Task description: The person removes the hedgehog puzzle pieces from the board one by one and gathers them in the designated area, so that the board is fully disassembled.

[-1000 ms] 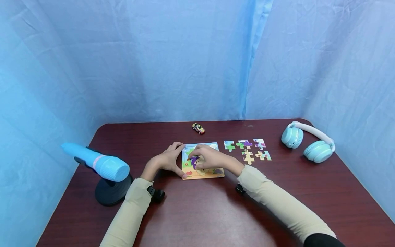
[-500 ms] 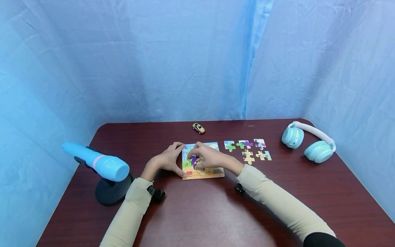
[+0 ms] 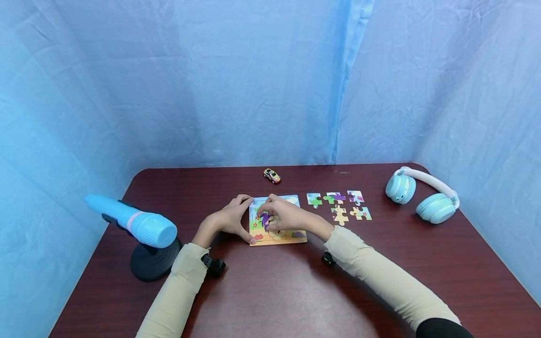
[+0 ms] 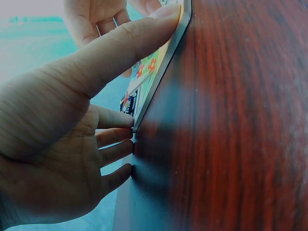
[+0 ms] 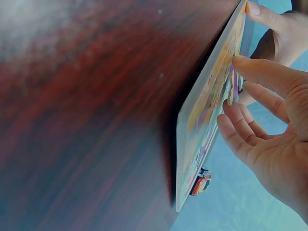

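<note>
A cartoon jigsaw puzzle board [image 3: 281, 241] lies on the table between both hands. My left hand [image 3: 231, 218] spans its left edge: the thumb presses the near corner, and the index finger reaches the far one. In the left wrist view the other fingers [image 4: 115, 152] stretch out past the board's edge. Over the middle of the board, my right hand [image 3: 289, 216] pinches a puzzle piece [image 5: 231, 90] between thumb and fingers. The right wrist view shows this piece tilted at the board's surface; in the head view the hand largely hides it.
Several loose puzzle pieces [image 3: 340, 214] lie right of the board. Behind it is a small toy car [image 3: 272, 176]. Mint headphones [image 3: 436, 207] sit at the far right. At left, a blue microphone [image 3: 154, 229] rests on a black stand [image 3: 148, 265]. Blue curtains [image 3: 253, 84] enclose the table.
</note>
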### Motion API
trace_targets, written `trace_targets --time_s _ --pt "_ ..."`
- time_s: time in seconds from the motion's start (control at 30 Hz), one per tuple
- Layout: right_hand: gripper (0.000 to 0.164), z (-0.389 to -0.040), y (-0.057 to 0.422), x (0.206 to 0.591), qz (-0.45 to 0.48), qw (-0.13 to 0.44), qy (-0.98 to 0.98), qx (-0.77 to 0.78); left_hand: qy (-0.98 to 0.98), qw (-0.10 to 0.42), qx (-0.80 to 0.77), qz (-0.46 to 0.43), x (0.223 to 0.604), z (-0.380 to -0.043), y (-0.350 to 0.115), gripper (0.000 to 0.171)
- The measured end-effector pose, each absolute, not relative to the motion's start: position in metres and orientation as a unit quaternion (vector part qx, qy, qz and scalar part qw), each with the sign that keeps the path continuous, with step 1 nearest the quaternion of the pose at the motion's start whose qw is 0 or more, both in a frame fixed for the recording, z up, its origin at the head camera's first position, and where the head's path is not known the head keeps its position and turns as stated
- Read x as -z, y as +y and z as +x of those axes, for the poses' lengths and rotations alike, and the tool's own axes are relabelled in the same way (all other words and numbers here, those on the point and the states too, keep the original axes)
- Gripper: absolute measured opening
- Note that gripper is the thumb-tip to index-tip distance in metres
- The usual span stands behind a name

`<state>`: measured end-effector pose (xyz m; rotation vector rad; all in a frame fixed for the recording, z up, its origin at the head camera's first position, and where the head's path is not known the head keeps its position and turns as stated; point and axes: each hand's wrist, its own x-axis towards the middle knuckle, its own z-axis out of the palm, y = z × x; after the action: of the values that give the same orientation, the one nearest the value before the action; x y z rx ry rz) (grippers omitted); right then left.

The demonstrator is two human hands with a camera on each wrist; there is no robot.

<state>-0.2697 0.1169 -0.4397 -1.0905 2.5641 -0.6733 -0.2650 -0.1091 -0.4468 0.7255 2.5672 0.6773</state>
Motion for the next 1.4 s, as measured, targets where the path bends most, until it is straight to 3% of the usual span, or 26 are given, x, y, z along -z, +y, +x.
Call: trace_targets --time_s 0.83,1.4 --pt "0.036 -0.269 0.119 0.434 -0.383 0.092 0.899 0.19 0.914 0.198 -0.239 0.262 0.446 -0.265 -0.108 0.123" --pt "0.031 -0.268 0.155 0.442 -0.378 0.072 0.9 0.203 0.915 0.196 -0.249 0.249 0.449 -0.265 -0.108 0.123"
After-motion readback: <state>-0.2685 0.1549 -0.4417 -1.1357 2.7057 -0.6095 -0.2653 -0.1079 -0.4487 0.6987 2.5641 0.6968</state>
